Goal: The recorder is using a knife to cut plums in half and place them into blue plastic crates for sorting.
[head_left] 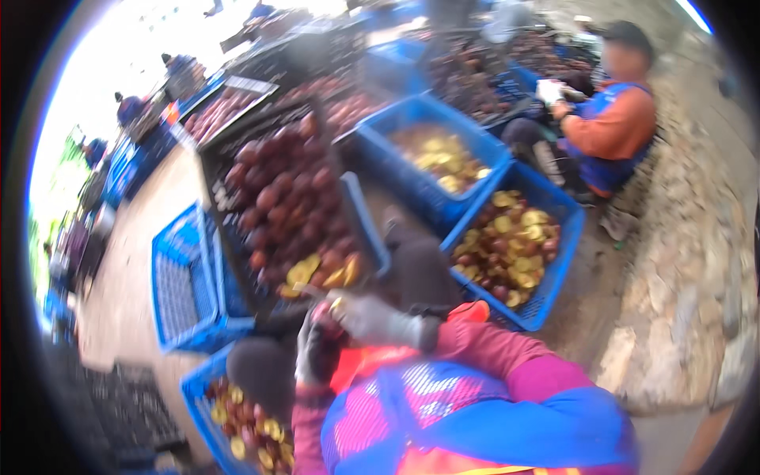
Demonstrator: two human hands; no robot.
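One dark-red fruit (324, 313) (rather blurry) between left hand (315, 355) and right hand (378, 321)

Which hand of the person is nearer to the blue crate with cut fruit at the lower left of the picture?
Left. In the picture, the left hand is above and right of the blue crate; the right hand is farther right.

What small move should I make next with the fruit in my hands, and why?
Probably steady the round, dark-red fruit with your grey-and-black-gloved left hand and cut it with your grey-gloved right hand: both hands meet at it, and yellow-fleshed cut pieces lie at the near end of the black plastic crate. Blur hides any blade or cut.
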